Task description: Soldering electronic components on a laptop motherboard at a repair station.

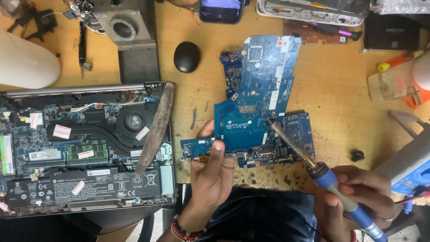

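A blue circuit board (257,94) lies on the wooden bench (331,85) in front of me. My left hand (212,172) pinches its near left edge, thumb on top by the gold connector. My right hand (358,192) grips the blue handle of a soldering iron (309,157). The iron's metal shaft slants up and left, and its tip (270,121) touches the board near its middle.
An opened laptop (80,143) with fan, battery and memory exposed sits at the left, a flat metal blade (156,127) lying across it. A black round puck (187,57), a phone (221,10), a black drive (391,31) and a blue meter (414,172) surround the board.
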